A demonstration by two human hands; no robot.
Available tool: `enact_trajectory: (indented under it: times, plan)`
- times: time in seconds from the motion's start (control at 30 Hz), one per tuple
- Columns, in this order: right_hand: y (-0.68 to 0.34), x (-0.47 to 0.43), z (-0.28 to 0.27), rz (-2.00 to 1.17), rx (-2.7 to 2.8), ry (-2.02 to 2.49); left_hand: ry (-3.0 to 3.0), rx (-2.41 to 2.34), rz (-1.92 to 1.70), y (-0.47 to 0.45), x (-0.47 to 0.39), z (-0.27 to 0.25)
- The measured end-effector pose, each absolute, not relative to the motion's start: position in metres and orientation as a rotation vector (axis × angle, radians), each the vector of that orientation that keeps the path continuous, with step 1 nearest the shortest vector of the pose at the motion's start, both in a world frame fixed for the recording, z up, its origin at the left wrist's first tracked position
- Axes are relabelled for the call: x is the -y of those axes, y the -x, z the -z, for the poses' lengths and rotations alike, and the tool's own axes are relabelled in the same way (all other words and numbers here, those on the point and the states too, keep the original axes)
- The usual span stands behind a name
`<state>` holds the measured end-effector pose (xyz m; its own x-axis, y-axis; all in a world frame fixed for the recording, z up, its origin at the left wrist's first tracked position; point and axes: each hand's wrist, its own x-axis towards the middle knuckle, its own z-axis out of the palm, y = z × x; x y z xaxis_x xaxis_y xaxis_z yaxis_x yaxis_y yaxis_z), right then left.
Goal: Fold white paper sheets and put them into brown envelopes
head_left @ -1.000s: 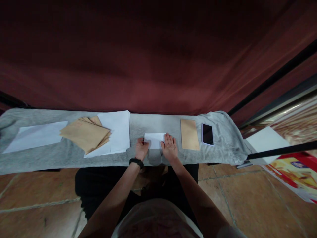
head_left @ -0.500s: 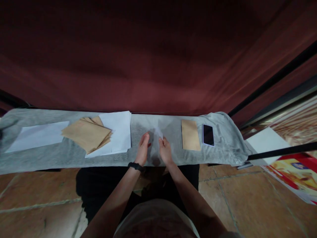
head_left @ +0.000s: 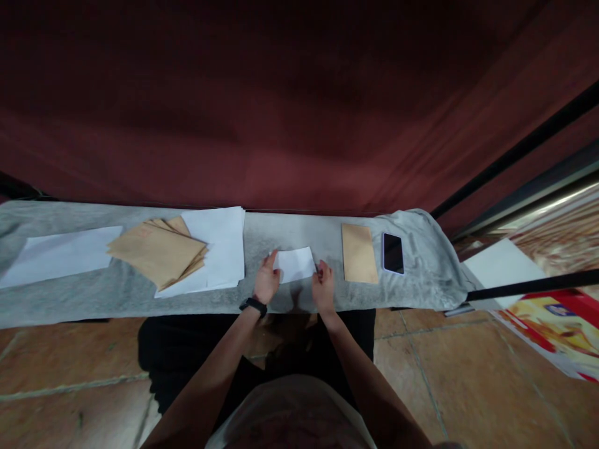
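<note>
A small folded sheet of white paper (head_left: 296, 264) is held level just above or on the grey cloth between my hands. My left hand (head_left: 266, 280) grips its left edge, thumb on the near side and fingers at the far corner. At the right edge, my right hand (head_left: 323, 285) has its fingers curled in a pinch on the paper. To the right lies a brown envelope (head_left: 359, 253), flat and apart from my hands. On the left, several brown envelopes (head_left: 161, 249) overlap a stack of white paper (head_left: 222, 243).
A narrow bench with a grey cloth (head_left: 299, 227) runs across in front of a dark red curtain (head_left: 290, 137). A phone (head_left: 392, 253) lies at the right, another white sheet (head_left: 60, 254) at the far left. A red and yellow box (head_left: 561, 324) and black bars stand right.
The white paper has turned from nearly edge-on to flat. My left hand has taken hold of its left edge, and my right hand has moved slightly right.
</note>
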<state>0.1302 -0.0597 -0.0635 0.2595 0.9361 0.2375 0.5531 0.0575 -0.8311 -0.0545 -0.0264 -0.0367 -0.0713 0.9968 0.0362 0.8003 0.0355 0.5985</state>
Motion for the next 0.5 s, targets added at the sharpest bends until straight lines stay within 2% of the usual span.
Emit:
enact_trajectory:
  times: [0.07,0.27,0.5]
  plan:
    - [-0.13,0.063,0.059,-0.378,1.539,1.665,-1.914,-1.905,-0.626,0.056,0.026,0.033]
    - [-0.114,0.062,0.05,-0.346,2.098,1.524,-2.165,-1.993,-0.546,0.04,0.033,0.03]
    - [-0.112,0.066,0.055,-0.17,2.275,1.553,-2.277,-1.804,-0.42,0.029,0.044,0.047]
